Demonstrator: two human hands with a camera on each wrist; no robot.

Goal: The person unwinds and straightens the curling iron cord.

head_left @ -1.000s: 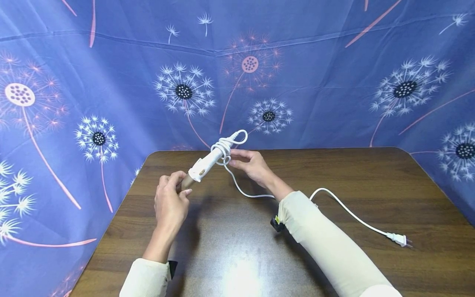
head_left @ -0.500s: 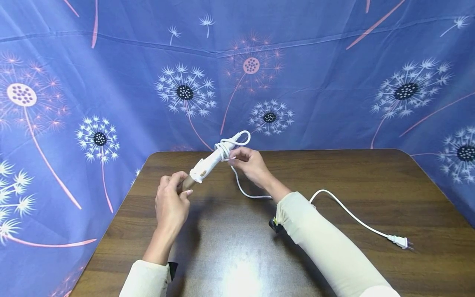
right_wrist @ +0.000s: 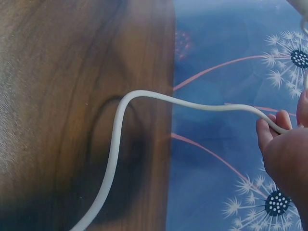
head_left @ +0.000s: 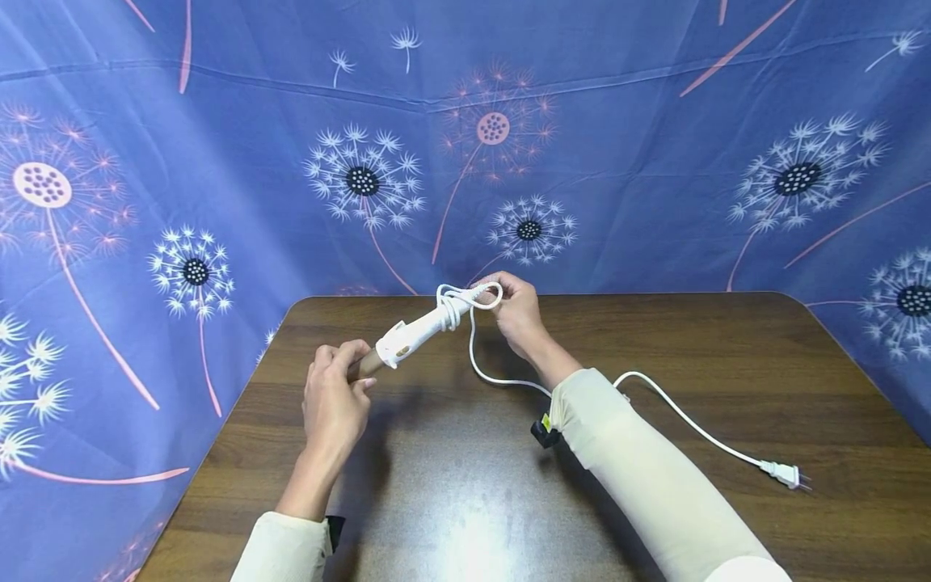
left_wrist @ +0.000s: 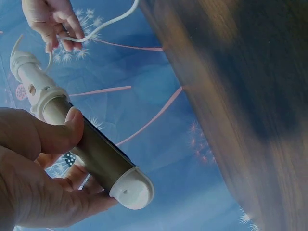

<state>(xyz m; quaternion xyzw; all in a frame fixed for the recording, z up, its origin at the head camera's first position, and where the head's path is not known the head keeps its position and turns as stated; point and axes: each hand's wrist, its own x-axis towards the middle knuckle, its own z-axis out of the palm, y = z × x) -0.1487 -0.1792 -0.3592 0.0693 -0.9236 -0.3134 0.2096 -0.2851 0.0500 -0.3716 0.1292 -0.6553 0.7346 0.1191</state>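
My left hand [head_left: 336,404] grips a curling iron [head_left: 416,335] by its brownish-gold barrel [left_wrist: 106,154], thumb on one side and fingers on the other. The iron is held above the table, its white handle slanting up to the right. In the left wrist view the white barrel tip [left_wrist: 134,190] points toward the lower right. A white power cord [head_left: 509,381] is wound round the handle's end, with a loop standing out there. My right hand [head_left: 520,315], just behind that end, holds the cord between thumb and fingers; the loop partly hides its fingertips.
On the brown wooden table [head_left: 713,347] the cord's free length runs under the right forearm to a two-prong plug [head_left: 781,474] at the right. Behind the table hangs a blue cloth [head_left: 618,226] with dandelion prints.
My right hand has moved up and right, from beside the wound cord to behind the handle's end. The handle has swung slightly right and lower. The left hand stays on the barrel.
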